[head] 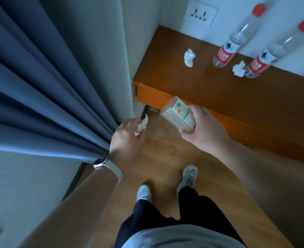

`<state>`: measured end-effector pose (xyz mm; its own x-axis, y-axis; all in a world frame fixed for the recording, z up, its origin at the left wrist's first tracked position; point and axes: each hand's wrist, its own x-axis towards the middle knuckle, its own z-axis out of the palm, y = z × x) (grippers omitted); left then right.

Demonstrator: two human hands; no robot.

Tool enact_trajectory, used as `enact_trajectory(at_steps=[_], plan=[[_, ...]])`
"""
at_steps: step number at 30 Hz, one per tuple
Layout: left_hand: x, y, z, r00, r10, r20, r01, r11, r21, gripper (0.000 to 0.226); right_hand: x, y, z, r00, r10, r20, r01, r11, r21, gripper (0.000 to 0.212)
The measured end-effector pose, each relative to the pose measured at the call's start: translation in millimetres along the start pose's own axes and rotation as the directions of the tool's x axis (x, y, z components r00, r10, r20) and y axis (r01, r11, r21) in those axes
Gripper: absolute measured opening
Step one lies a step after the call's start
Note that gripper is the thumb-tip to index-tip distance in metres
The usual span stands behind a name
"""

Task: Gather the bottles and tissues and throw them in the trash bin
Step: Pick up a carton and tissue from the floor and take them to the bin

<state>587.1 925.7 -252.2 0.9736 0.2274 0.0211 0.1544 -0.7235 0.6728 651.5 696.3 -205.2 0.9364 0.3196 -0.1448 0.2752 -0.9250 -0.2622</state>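
My left hand (128, 138) is closed around a crumpled white tissue (141, 126), low beside the curtain. A clear plastic bottle with a white and red label (179, 113) lies tilted in my right hand (203, 129), just in front of the shelf edge. On the orange wooden shelf (192, 86) stand two empty clear bottles with red caps and red labels, one at the back middle (237, 39) and one further right (274, 51). A crumpled tissue (189, 57) lies left of them, and another tissue (238, 68) sits between their bases. No trash bin is visible.
A blue curtain (45, 83) hangs at the left against a white wall corner (126, 51). A wall socket (199, 14) sits above the shelf. The floor (158, 158) is wood, and my feet in white shoes (187, 176) stand on it.
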Motion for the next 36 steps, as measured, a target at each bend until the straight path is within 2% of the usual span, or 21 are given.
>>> enact_trajectory(at_steps=[6, 12, 21, 32, 36], plan=[[19, 58, -26, 0.966, 0.250, 0.070, -0.253, 0.966, 0.049, 0.026, -50, 9, -57, 0.980, 0.145, -0.138, -0.139, 0.989, 0.055, 0.075], [15, 136, -15, 0.893, 0.419, 0.164, -0.424, 0.906, -0.005, 0.029, -111, 41, -98, 0.919, 0.327, -0.220, -0.317, 0.945, 0.081, 0.078], [-23, 231, 32, 0.696, 0.678, 0.235, -0.667, 0.732, -0.137, 0.027, -215, 95, -131, 0.782, 0.543, -0.307, -0.514, 0.839, 0.176, 0.082], [-181, 376, 108, 0.543, 0.792, 0.280, -0.783, 0.598, -0.172, 0.020, -419, 194, -147, 0.611, 0.667, -0.425, -0.628, 0.736, 0.252, 0.076], [-253, 433, 140, 0.570, 0.777, 0.267, -0.766, 0.620, -0.169, 0.024, -502, 235, -152, 0.534, 0.728, -0.430, -0.676, 0.673, 0.300, 0.077]])
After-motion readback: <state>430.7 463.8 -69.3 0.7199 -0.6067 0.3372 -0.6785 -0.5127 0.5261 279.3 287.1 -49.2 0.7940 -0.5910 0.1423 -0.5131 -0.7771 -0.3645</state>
